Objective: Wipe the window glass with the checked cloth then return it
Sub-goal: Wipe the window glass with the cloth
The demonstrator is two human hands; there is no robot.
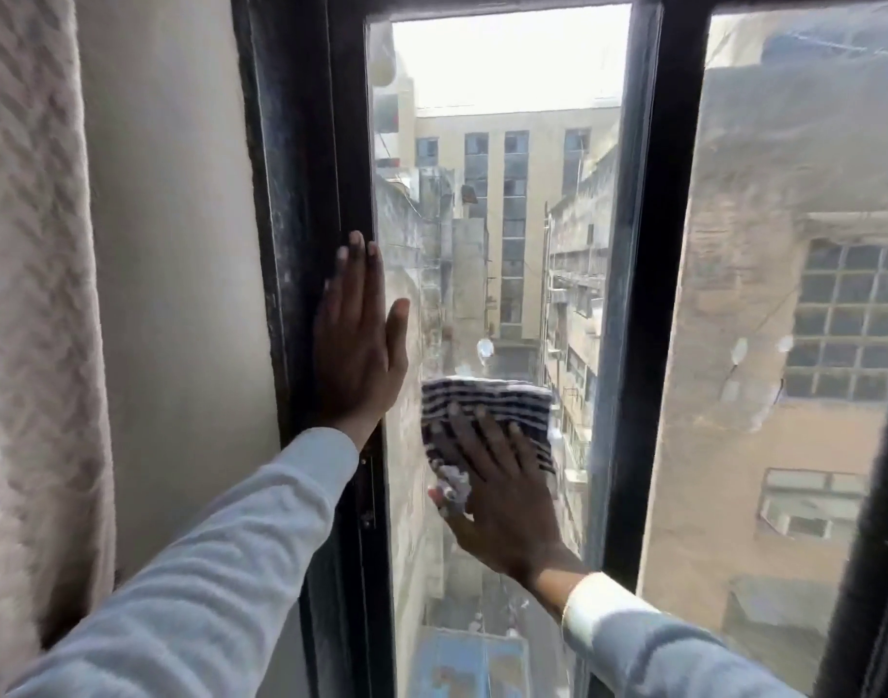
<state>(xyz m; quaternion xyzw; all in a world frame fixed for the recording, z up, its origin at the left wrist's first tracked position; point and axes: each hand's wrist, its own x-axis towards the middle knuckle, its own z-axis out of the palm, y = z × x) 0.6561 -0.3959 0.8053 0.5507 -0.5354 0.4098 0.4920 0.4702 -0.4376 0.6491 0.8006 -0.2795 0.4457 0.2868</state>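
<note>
Left hand (357,340): flat, palm forward, fingers extended together and pointing toward 12 o'clock, thumb splayed toward 1 o'clock. The wrist sits at the 6 o'clock end of the hand; the forearm, in a pale long sleeve (205,571), runs down toward 7 o'clock and out of view.

Right hand (497,491): flat, palm forward, fingers spread and pointing toward 11 o'clock, thumb angled toward 9 o'clock. Fingertips are blurred. The wrist lies at 5 o'clock of the hand; the cuffed forearm extends toward 5 o'clock. The right hand sits at 4 o'clock of the left, apart from it.
</note>
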